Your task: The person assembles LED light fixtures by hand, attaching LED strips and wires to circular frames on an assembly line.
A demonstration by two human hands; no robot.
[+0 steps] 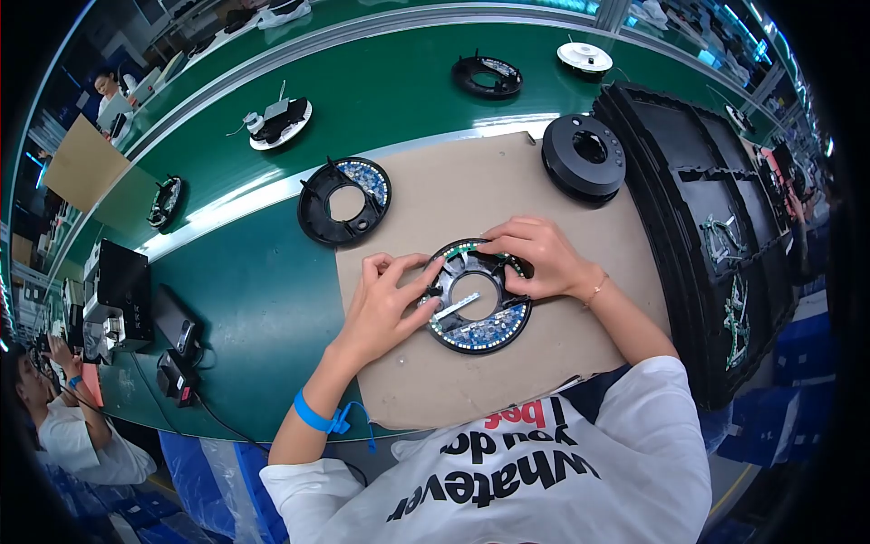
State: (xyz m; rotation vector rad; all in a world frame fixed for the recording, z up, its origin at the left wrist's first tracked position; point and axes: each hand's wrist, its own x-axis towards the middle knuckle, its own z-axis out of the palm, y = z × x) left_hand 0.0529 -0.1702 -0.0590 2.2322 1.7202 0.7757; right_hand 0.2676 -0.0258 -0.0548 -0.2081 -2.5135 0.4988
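On the brown cardboard sheet (489,381) lies a round black ring-shaped housing (485,344) with a wide hole in its middle. A blue circuit board (489,329) edged with small white LEDs fills its near side. Along its far rim runs a curved green LED strip (460,248). My left hand (388,297) grips the housing's left rim, thumb and fingers bent against it. At the far right rim, my right hand (536,261) presses with curled fingers, touching the end of the green strip. A thin pale bar (458,306) crosses the hole's left part. My fingertips hide parts of the rim.
A similar ring housing (313,213) sits at the cardboard's far left, a closed black round unit (584,159) at its far right. Black trays (666,245) with green strips stand on the right. Beyond, several round units line the green bench (381,91). Black boxes (122,290) stand left.
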